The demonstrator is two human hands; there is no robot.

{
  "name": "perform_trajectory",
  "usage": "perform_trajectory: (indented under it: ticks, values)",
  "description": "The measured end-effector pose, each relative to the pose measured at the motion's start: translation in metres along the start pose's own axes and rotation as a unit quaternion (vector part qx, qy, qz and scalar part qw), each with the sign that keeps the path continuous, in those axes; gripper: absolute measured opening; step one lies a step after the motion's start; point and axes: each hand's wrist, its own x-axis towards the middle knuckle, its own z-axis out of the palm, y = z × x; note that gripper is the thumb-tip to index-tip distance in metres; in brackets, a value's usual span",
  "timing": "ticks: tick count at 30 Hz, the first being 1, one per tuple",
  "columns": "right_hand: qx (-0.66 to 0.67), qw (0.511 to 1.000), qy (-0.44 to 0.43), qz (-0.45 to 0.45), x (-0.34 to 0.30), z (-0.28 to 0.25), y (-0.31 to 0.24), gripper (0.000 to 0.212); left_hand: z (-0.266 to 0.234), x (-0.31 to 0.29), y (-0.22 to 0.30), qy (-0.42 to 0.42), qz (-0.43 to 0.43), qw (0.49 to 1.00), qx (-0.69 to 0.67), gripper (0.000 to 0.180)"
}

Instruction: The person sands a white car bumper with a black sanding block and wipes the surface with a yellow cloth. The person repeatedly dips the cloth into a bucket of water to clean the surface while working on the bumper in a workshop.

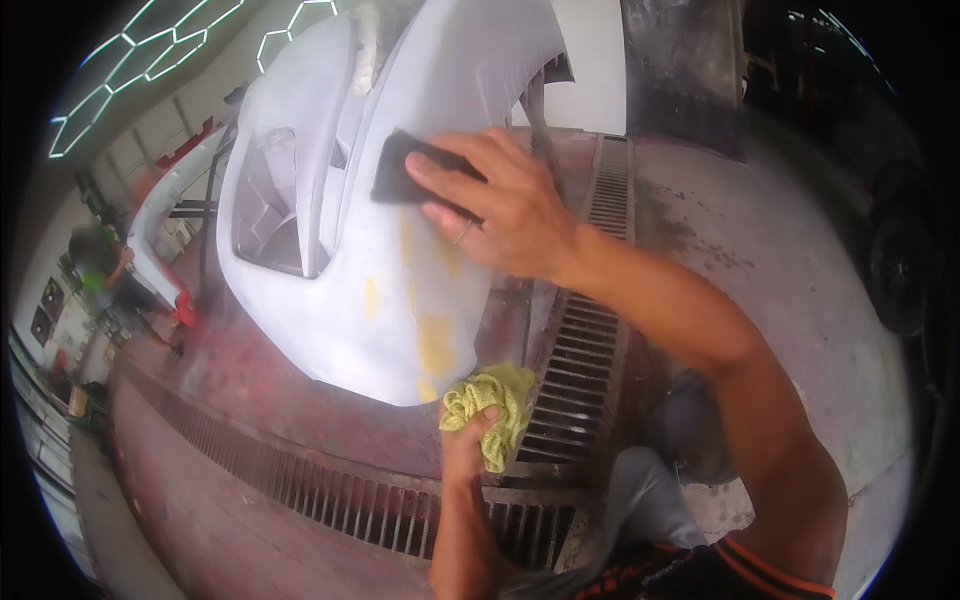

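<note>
A pale grey-white car bumper stands in front of me, with yellowish patches on its near side and an opening at its left. My right hand is closed round a dark sanding block, which lies against the bumper's upper surface. The fingers wrap over the block's right end. Below, by the bumper's bottom edge, my left hand grips a crumpled yellow-green cloth. The cloth hides part of that hand's fingers.
Floor grates run beneath and beside the bumper across the reddish floor. At the left, another person stands by a second bumper. A white panel is behind; a dark wheel shows at the right.
</note>
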Motion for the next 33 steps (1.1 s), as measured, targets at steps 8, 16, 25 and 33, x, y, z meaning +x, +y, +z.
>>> perform_trajectory:
  ticks: [8,16,25,33]
  values:
    - [0.056,0.996,-0.067,-0.028,-0.018,-0.009,-0.016,0.056,-0.001,-0.003,-0.002,0.0,0.0,1.0,0.016,0.061]
    - [0.089,0.979,0.069,0.172,0.009,-0.008,0.026,0.048,-0.001,-0.001,-0.006,0.018,0.005,1.0,0.001,0.067]
    - [0.072,0.997,0.012,0.009,-0.009,0.005,-0.012,0.05,-0.005,0.002,-0.007,-0.002,0.009,1.0,0.007,0.067]
    - [0.076,0.996,0.031,0.029,-0.014,0.015,0.01,0.05,-0.009,0.003,-0.007,-0.022,-0.004,1.0,0.007,0.069]
